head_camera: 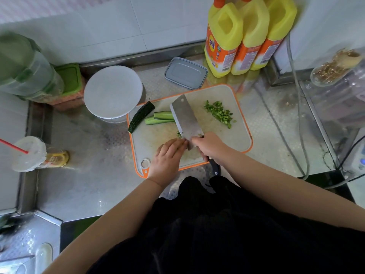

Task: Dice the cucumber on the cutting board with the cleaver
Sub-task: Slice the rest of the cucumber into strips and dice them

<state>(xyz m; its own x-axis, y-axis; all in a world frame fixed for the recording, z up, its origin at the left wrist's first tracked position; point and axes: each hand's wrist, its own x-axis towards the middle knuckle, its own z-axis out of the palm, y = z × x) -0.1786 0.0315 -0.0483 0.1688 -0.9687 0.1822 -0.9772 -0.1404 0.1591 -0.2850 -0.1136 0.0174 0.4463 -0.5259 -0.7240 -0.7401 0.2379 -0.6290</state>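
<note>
On cutting board (233,139), cleaver (185,119) in right hand's (209,147) grip, tip pointing away; left hand (167,157) flat beside blade.

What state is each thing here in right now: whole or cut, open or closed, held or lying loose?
cleaver: held by the handle, blade on the board.
right hand: grips the cleaver.
left hand: rests on the board beside the blade.
cucumber half: uncut, at the board's edge.
cucumber strips: sliced lengthwise, not diced.
diced cucumber: piled loose.
grey container: lid on.
cutting board: flat on the counter.

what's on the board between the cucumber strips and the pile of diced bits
In the head view, the steel cleaver blade lies between the green cucumber strips and the diced cucumber pile.
</note>
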